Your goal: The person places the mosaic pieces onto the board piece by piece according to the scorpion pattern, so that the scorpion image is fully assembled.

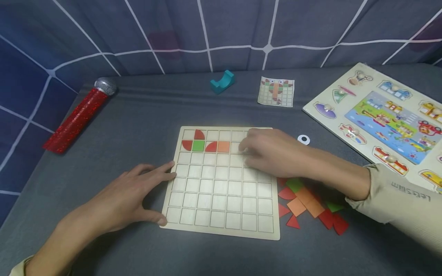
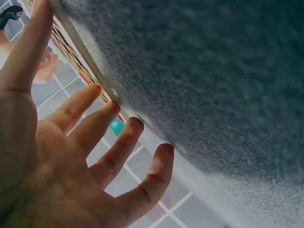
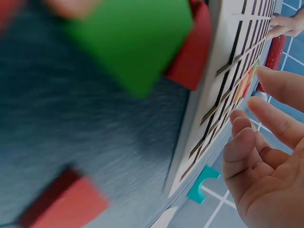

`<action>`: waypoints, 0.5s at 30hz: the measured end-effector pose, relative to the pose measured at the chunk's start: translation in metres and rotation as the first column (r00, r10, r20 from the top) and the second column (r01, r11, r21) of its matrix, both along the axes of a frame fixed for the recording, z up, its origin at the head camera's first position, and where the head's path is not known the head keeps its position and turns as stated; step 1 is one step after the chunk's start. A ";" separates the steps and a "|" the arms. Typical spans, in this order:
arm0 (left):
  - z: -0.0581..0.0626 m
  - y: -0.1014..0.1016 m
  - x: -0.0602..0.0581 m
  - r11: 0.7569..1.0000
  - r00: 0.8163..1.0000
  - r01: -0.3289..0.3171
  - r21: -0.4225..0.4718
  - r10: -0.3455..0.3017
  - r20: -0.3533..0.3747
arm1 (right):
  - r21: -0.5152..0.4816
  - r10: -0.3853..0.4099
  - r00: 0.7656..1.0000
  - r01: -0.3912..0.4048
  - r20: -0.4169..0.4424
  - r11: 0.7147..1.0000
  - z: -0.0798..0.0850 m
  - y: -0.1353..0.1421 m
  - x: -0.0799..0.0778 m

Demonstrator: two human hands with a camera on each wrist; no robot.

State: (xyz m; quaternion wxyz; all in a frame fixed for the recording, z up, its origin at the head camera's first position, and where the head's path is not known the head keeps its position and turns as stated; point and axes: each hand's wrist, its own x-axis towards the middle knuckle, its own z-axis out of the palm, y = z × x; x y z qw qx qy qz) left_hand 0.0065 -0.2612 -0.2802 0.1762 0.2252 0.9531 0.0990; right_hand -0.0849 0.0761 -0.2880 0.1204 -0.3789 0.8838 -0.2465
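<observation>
A pale wooden grid board (image 1: 221,188) lies flat on the dark table. In its upper rows sit red quarter-round tiles (image 1: 199,134), a green square tile (image 1: 198,145) and an orange square tile (image 1: 223,147). My left hand (image 1: 119,197) touches the board's left edge, fingers spread and thumb at the lower left corner. Over the upper right part of the board is my right hand (image 1: 276,151), just right of the orange tile. The right wrist view shows its thumb and forefinger (image 3: 275,116) apart, with no tile visible between them; the other fingers bend inward.
Loose red, green and orange tiles (image 1: 296,207) lie right of the board, partly under the right forearm. Behind are a pattern card (image 1: 276,92), a teal arch block (image 1: 222,81) and an eye disc (image 1: 303,139). A red microphone (image 1: 77,117) lies left, a knobbed puzzle (image 1: 386,122) right.
</observation>
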 end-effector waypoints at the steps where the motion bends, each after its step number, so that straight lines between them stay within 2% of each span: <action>1: 0.000 0.000 0.000 1.000 1.000 0.000 0.000 0.000 0.000 | 0.003 -0.005 1.000 0.005 0.001 1.000 0.000 0.004 0.002; 9: 0.001 0.000 0.001 1.000 1.000 0.002 -0.002 -0.002 -0.005 | 0.058 -0.060 0.998 0.059 0.018 0.997 0.003 0.038 0.019; 15: 0.001 0.002 0.000 1.000 1.000 -0.012 -0.019 0.012 0.018 | 0.071 -0.066 0.997 0.063 0.041 0.995 -0.004 0.059 0.029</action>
